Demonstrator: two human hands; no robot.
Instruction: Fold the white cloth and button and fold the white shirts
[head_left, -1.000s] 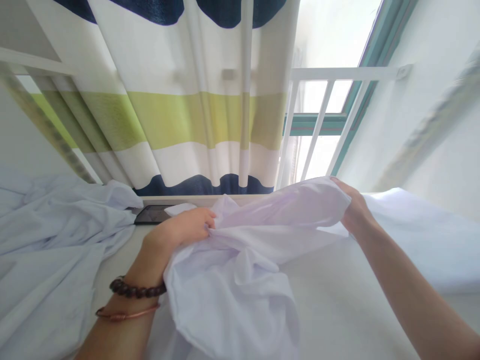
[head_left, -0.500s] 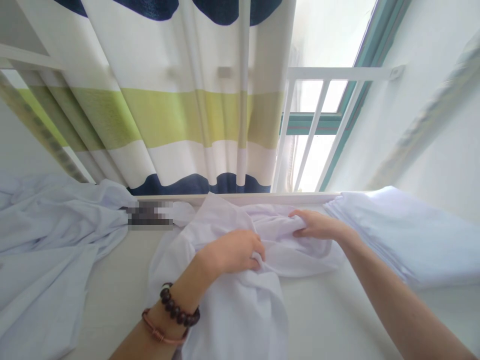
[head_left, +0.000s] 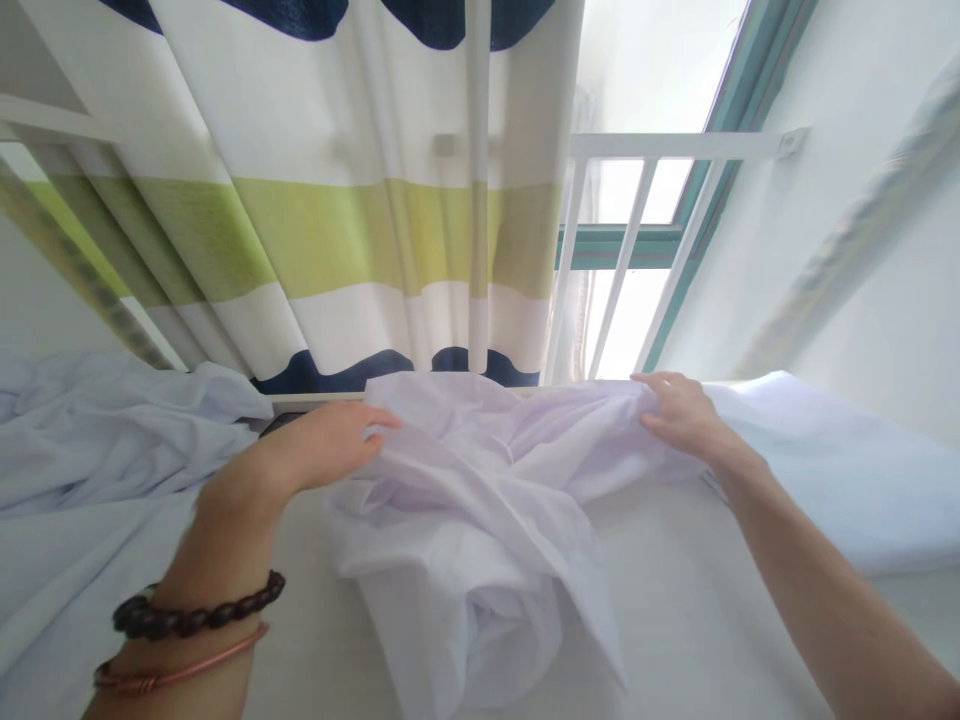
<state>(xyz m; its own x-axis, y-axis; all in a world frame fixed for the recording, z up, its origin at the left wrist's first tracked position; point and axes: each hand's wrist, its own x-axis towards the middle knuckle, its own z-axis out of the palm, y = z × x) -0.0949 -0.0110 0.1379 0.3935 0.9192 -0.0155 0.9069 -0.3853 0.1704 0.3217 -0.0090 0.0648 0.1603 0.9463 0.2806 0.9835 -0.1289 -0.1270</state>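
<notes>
A crumpled white cloth (head_left: 480,500) spreads over the pale surface in front of me, its upper part stretched between my hands and its lower part in loose folds. At its upper left edge, my left hand (head_left: 330,440) pinches the fabric between thumb and fingers. Dark beads and a copper-coloured bangle circle that wrist. My right hand (head_left: 679,412) grips the opposite upper edge, close to a flat folded white cloth (head_left: 832,470) on the right. What kind of item the crumpled cloth is, I cannot tell.
Another heap of white cloth (head_left: 112,430) lies at the left. Behind the surface stand white rails (head_left: 675,147), a striped curtain (head_left: 322,240) and a window with a green frame (head_left: 686,210). A dark object is partly hidden behind my left forearm.
My left hand has moved left and up from the cloth's middle to its left edge. My right hand has moved right and slightly up. The cloth is now lifted and stretched wider.
</notes>
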